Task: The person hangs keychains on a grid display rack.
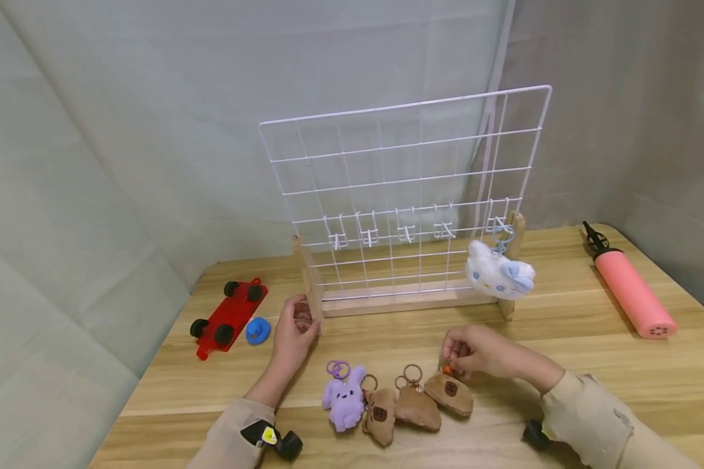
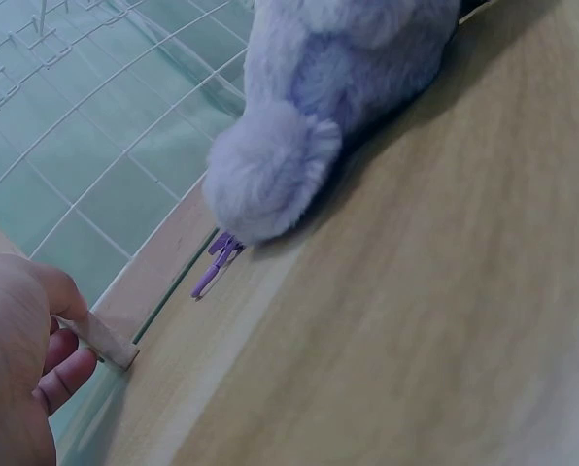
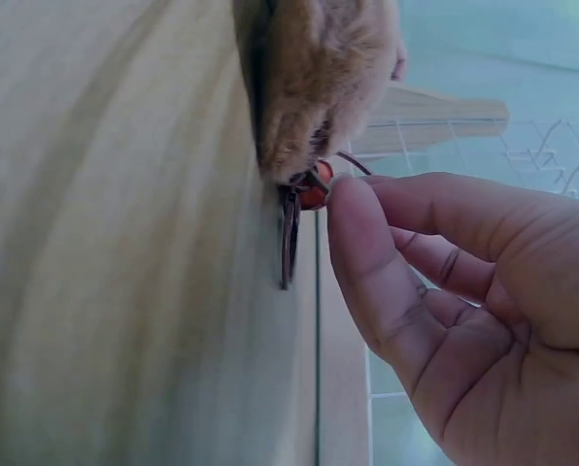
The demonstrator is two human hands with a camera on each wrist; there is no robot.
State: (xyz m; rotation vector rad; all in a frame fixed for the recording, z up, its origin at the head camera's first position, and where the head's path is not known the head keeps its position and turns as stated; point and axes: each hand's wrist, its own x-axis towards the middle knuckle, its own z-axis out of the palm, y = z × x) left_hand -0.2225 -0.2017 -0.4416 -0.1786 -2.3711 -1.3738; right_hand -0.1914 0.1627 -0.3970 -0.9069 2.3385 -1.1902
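Observation:
A white wire grid rack stands on a wooden base, with a row of small hooks across its middle. My left hand grips the rack's left wooden post. On the table in front lie a purple bunny plush and three brown plush keychains in a row. My right hand pinches the ring end of the rightmost brown plush. In the right wrist view the thumb sits against its orange bead and metal ring. A white plush hangs from the rightmost hook.
A red toy car board and a small blue duck lie left of the rack. A pink hand pump lies at the right of the table. Grey cloth walls close in behind and on both sides.

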